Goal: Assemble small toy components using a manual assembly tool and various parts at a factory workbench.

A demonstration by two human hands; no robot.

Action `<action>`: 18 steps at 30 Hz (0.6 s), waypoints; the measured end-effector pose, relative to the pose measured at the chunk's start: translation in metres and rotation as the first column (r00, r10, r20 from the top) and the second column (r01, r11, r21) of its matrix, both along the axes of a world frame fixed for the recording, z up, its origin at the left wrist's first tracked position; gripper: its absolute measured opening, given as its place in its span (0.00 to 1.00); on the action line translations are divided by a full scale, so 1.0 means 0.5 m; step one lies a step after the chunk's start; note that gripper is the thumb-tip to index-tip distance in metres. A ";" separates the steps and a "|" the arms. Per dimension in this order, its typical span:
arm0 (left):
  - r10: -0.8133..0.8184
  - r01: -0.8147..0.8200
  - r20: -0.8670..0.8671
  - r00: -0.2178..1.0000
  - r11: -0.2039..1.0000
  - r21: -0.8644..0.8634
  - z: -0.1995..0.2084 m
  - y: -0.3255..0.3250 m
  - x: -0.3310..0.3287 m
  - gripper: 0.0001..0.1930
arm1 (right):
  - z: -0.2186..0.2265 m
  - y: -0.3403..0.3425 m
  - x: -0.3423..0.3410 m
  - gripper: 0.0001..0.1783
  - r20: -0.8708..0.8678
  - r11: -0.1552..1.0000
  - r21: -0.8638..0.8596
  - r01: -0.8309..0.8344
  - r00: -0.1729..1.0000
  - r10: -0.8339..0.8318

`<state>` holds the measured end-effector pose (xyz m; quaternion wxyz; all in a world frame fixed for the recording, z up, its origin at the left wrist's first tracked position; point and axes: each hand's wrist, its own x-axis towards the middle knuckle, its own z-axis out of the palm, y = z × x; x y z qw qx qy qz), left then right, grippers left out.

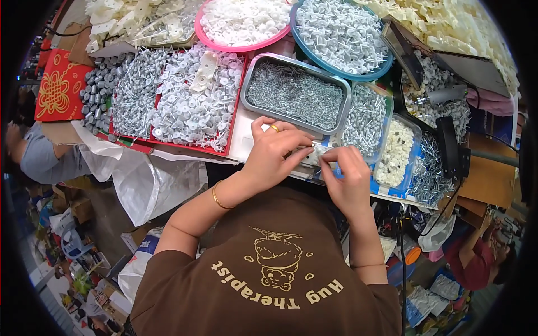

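Both my hands work close together at the front edge of the table, just in front of a metal tray [346, 113] of small screws. My left hand [278, 147], with a ring and a bracelet, is closed, thumb and fingertips pinched together. My right hand [350, 175] is closed too, thumb against the forefinger. Between the fingertips lies a small whitish piece with dark spots [311, 156]; whether either hand grips it, I cannot tell. Whatever is in the pinches is too small to make out.
A red tray [228, 134] of white-capped metal pins is at the left, beside grey cylindrical parts [98, 92]. Pink [197, 25] and blue [293, 28] basins stand behind. Clear tubs [417, 134] of small parts and a black stand [450, 148] are at the right.
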<state>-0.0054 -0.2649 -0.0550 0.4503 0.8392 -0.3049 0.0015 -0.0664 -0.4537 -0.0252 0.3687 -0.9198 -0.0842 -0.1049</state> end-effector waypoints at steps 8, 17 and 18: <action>-0.012 0.013 -0.049 0.999 0.999 0.034 -0.013 -0.009 -0.006 0.04 | -0.013 0.010 0.005 0.09 0.073 0.997 -0.071 0.006 0.997 -0.001; 0.013 -0.014 -0.055 0.998 0.999 -0.030 -0.030 -0.011 -0.014 0.04 | 0.001 0.007 0.002 0.07 0.002 0.996 -0.090 -0.003 1.000 0.003; 0.018 -0.020 -0.052 0.998 0.999 -0.031 -0.030 -0.011 -0.015 0.04 | 0.014 0.003 0.008 0.06 -0.067 0.994 -0.100 -0.031 0.997 0.024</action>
